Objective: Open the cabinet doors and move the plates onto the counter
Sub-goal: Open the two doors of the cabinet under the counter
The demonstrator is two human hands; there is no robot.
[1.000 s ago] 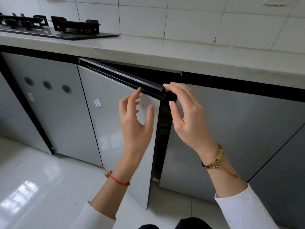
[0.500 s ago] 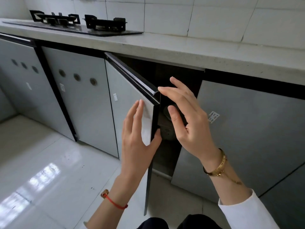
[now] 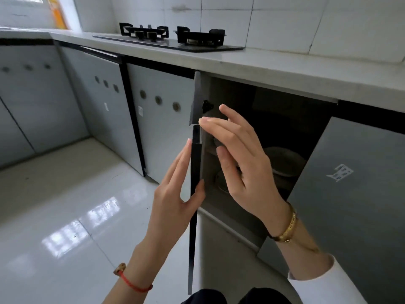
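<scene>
The grey cabinet door [image 3: 192, 238] stands swung out, edge-on to me, under the counter [image 3: 285, 69]. My left hand [image 3: 173, 200] holds its black free edge, fingers flat on the outer face and thumb hooked round the inner side. My right hand [image 3: 245, 167] hovers with fingers spread in front of the open compartment, its index tip touching the door's top corner. Inside the dark cabinet a pale plate [image 3: 285, 161] leans at the right. Another plate [image 3: 220, 183] lies lower, partly hidden by my right hand. The neighbouring right door [image 3: 350, 194] is shut.
A black gas hob [image 3: 175, 38] sits on the counter to the left, and an orange bottle [image 3: 58, 14] stands at the far left corner. Shut grey doors with round vent holes [image 3: 158, 99] run along the left. Glossy white floor tiles [image 3: 76, 216] lie below.
The door has swung from slightly ajar to fully open. My left hand followed its edge outward, and the cabinet's inside with the plates has come into sight. My view has shifted right.
</scene>
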